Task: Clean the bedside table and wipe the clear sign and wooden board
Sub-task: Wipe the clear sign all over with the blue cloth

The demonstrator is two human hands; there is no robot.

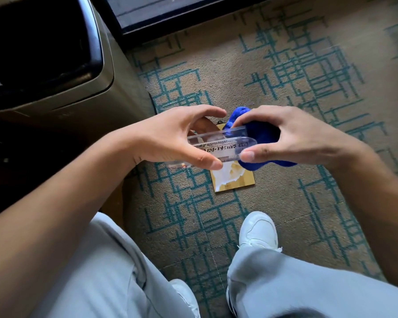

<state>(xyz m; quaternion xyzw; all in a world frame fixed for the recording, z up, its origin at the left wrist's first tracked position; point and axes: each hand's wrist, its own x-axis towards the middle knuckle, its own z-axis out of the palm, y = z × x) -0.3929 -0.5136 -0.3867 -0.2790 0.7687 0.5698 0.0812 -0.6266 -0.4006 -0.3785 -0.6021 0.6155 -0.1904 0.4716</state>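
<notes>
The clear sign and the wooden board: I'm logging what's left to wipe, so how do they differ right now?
The clear sign is see-through with dark printed characters; the wooden board is opaque tan with a pale patch. The clear sign is held up by the left hand while the right hand presses a blue cloth to it; the wooden board lies flat on the carpet, untouched. Both are flat panels.

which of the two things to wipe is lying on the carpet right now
The wooden board, flat on the carpet. The clear sign is held up by the left hand.
</notes>
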